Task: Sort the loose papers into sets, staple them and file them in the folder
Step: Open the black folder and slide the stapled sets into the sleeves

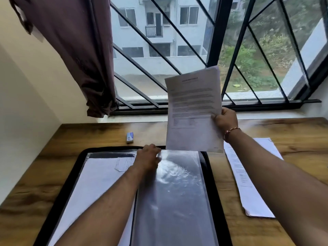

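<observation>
Right of centre, the right hand (226, 121) pinches the paper set (193, 110), likely light and floppy, by its side edge; the left hand (149, 158)'s hold on the slick-looking sleeve (177, 183) is unclear.

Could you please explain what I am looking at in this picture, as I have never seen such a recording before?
There is no machine: a person wears a camera on the head, looking down at their hands. The right hand holds up a set of papers. The left hand rests at the top edge of a clear sleeve in an open black folder on the wooden desk. More papers lie to the right, and a small blue-and-white box beyond the folder.
</observation>
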